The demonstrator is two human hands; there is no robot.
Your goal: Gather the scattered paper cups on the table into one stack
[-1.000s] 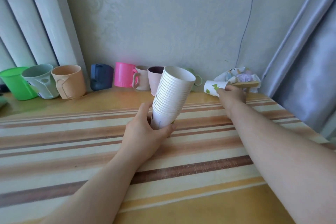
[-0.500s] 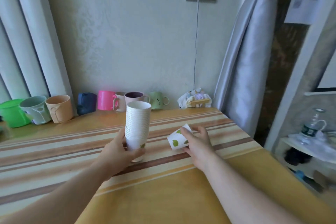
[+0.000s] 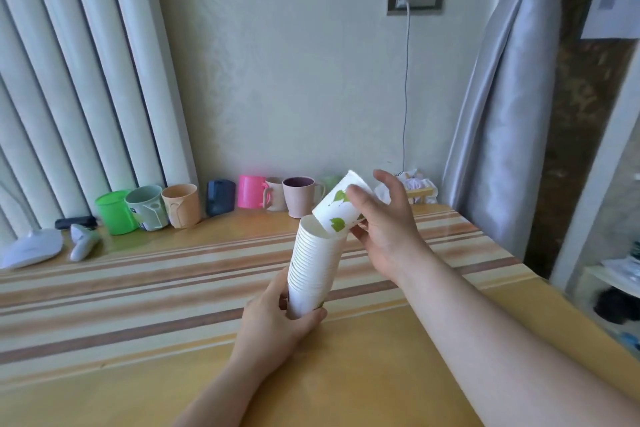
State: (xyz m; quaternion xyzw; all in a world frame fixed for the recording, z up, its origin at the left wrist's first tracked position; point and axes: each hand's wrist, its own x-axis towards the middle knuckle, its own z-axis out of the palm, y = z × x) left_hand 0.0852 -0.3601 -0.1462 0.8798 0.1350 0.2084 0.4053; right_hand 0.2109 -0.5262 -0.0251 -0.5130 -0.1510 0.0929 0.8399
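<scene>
My left hand [image 3: 277, 319] grips the bottom of a tall stack of white paper cups [image 3: 313, 267], held above the striped table [image 3: 138, 288] and leaning slightly right. My right hand [image 3: 384, 222] holds a single white paper cup with green leaf prints [image 3: 337, 210], tilted, its base entering the mouth of the stack's top cup. The thumb and fingers wrap the cup's right side, and the index finger sticks up.
A row of coloured plastic mugs [image 3: 180, 206] lines the wall at the back. A white device [image 3: 31, 248] and a small handheld item [image 3: 81, 241] lie at the far left. A wrapped bundle [image 3: 417, 185] sits at the back right. The table's right edge [image 3: 540, 281] is near.
My right hand picked the leaf-print cup off the table and raised it to the top of the stack. My left hand tilted the stack toward it.
</scene>
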